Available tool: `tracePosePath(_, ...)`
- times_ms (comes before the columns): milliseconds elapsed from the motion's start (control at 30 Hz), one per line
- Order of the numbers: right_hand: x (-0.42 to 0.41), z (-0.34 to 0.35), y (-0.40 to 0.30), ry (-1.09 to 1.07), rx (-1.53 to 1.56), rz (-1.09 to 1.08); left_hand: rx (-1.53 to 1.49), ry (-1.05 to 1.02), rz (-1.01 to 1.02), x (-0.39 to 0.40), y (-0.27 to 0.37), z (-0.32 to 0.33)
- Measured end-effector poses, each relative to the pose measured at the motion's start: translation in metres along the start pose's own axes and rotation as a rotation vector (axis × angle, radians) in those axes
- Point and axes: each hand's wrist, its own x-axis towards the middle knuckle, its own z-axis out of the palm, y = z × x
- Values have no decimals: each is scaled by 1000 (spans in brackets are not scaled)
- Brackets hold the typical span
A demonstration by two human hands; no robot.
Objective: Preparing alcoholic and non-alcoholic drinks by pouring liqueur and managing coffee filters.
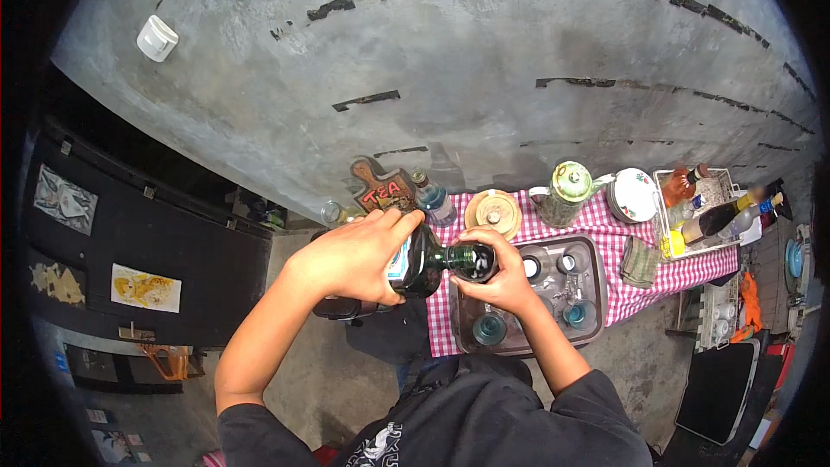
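Note:
My left hand (356,256) grips a dark green glass bottle (421,266) with a pale label, tilted on its side with its neck to the right. My right hand (502,279) is wrapped around a drinking glass (483,266). The bottle's neck meets the glass at its mouth; whether liquid flows cannot be made out. Both are held up over the left part of a brown serving tray (598,318). On the tray stand several glasses, among them a bluish glass (489,329) near the front and another bluish glass (579,315) at the right.
A checked tablecloth (697,275) covers the table. Along the wall stand a clear bottle (436,202), a woven lidded container (493,211), a floral pitcher (565,198) and stacked plates (632,194). A white basket (660,207) holds several bottles. A folded cloth (640,263) lies beside the tray.

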Motion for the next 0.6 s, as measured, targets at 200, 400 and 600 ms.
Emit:
tracePosePath(200, -1, -1, 2, 9, 3, 12, 13, -20, 0, 3, 1, -1)
tracePosePath(400, -1, -3, 1, 10, -7, 5, 16, -7, 17, 5, 0, 0)
tracePosePath(600, -1, -4, 4, 14, 21, 23, 20, 2, 23, 7, -1, 0)
